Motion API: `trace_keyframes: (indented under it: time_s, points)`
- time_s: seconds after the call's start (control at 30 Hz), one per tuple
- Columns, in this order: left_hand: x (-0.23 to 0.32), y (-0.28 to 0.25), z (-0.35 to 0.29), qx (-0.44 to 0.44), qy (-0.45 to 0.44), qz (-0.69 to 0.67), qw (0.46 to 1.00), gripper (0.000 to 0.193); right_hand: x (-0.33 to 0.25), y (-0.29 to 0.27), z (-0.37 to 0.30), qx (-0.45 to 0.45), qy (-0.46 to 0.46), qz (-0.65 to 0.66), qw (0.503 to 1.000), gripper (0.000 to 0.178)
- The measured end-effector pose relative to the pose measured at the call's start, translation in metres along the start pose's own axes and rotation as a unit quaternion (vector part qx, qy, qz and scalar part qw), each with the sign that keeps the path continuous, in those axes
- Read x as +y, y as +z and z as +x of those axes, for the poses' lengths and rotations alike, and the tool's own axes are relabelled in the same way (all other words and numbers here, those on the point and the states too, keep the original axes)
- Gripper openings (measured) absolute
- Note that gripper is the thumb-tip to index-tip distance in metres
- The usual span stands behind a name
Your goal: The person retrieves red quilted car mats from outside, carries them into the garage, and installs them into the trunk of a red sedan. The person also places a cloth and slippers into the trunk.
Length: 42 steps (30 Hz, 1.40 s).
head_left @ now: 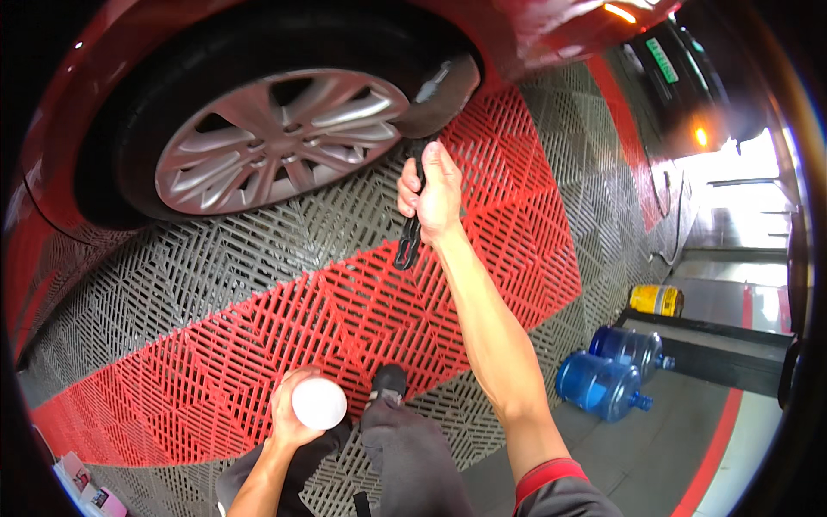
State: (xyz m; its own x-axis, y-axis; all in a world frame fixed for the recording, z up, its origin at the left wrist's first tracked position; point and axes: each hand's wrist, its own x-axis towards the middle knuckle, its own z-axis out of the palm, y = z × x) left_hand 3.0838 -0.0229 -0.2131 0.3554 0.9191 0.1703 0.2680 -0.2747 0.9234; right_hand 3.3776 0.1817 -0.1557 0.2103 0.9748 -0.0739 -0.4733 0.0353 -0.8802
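My right hand (pixel 438 191) reaches forward with its fingers wrapped round a long black-handled tool (pixel 407 246). The handle's looped end points back towards me. Its far end is lost against the dark tyre, so I cannot tell its kind. Just beyond the hand are the car's mud flap (pixel 444 99), the black tyre (pixel 129 164) and a silver multi-spoke wheel rim (pixel 280 146). Low and close to my body, my left hand (pixel 287 407) grips a white round container (pixel 319 403), seen from its circular white end.
Red and grey slatted floor tiles (pixel 345 302) lie underfoot, around my shoe (pixel 389 382). To the right, two blue water jugs (pixel 599 385) lie on their sides near a yellow container (pixel 656 300). A dark car (pixel 689 86) with a lit orange lamp stands at the far right.
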Motion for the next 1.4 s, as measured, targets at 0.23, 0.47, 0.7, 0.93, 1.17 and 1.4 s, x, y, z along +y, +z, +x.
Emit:
trace_keyframes:
  time_s: [0.23, 0.47, 0.7, 0.93, 1.17, 1.4]
  points:
    - [-0.024, -0.057, 0.026, 0.121, 0.009, -0.023, 0.992, 0.071, 0.043, -0.001, 0.052, 0.118, -0.163, -0.234, 0.951, 0.046]
    - [0.0, -0.12, 0.028, 0.178, 0.139, 0.109, 0.968, 0.078, 0.078, -0.06, 0.082, 0.248, 0.13, -0.141, 0.95, 0.023]
    - [0.023, -0.147, -0.004, 0.276, 0.152, 0.21, 0.926, 0.076, 0.057, 0.008, 0.08, 0.175, -0.094, -0.087, 0.976, 0.05]
    - [0.058, -0.151, -0.014, 0.351, 0.146, 0.285, 0.88, 0.074, 0.02, 0.059, 0.072, -0.003, -0.277, -0.266, 0.923, 0.054]
    - [0.076, -0.151, -0.01, 0.374, 0.119, 0.291, 0.872, 0.058, 0.016, 0.132, 0.045, -0.038, -0.364, -0.446, 0.817, 0.054]
    - [0.078, -0.148, -0.004, 0.36, 0.117, 0.303, 0.875, 0.064, 0.047, 0.2, 0.026, -0.141, -0.404, -0.455, 0.781, 0.059]
